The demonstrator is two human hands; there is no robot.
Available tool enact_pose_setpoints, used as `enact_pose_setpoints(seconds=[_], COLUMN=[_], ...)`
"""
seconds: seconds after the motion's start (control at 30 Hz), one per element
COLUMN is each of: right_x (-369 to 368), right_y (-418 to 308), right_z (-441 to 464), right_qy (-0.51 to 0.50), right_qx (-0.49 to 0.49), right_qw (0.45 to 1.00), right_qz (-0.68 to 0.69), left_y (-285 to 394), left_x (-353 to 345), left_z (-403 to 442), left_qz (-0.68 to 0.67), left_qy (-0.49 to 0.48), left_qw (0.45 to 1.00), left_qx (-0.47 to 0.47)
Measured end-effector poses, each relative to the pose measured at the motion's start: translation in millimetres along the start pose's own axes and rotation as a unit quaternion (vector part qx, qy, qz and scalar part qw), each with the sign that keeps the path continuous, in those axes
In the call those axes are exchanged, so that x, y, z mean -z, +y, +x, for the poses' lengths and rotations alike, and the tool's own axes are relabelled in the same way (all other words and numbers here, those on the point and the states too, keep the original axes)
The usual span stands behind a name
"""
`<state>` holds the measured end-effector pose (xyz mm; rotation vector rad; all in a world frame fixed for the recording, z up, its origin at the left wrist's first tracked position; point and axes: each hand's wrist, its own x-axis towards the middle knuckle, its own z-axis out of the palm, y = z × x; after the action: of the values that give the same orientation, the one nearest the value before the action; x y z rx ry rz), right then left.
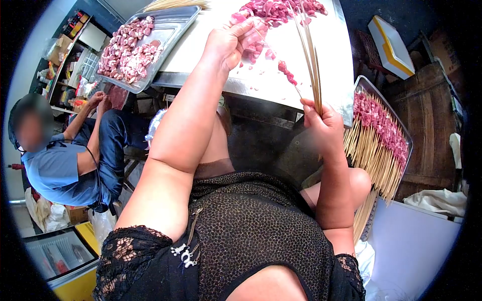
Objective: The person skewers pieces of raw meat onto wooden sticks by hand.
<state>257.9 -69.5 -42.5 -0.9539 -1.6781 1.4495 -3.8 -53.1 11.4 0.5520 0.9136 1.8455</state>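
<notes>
The meat skewer (287, 72) slants between both hands (324, 123).

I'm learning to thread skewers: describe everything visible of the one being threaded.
The skewer is a thin, pale, wood-looking stick slanting above the white table. Raw-looking red meat covers part of it. The right hand grips its lower end beside several bare sticks; its upper end reaches the left hand, tip unclear.

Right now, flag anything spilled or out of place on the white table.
Small scraps of raw meat lie loose on the white table, apart from the main pile; they look dropped. Nothing there looks broken.
</notes>
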Motion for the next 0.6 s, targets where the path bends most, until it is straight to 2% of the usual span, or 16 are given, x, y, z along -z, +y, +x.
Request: enact_pose_setpoints(seconds=[0.1,0.17,0.4,0.47,0.6], right_x=[0,-1,-7,-7,-6], right_y=[3,4,7,5,8], right_z=[1,1,0,0,1], right_qy=[0.006,0.012,0.032,0.035,0.030], right_qx=[-0.003,-0.007,-0.001,-0.008,-0.002], right_qw=[1.000,1.000,0.999,0.999,0.999], right_qz=[0.001,0.007,0.041,0.036,0.030], left_y=[-4,-6,-9,-11,-14], left_x=[1,1,-5,-3,-5], left_z=[2,4,0,3,0], left_qz=[0.018,-0.021,-0.036,-0.050,-0.028], left_qy=[-0.003,-0.027,-0.004,-0.035,-0.039], left_qw=[1.000,0.999,0.999,0.998,0.998], left_qx=[-0.003,0.012,0.035,0.030,0.046])
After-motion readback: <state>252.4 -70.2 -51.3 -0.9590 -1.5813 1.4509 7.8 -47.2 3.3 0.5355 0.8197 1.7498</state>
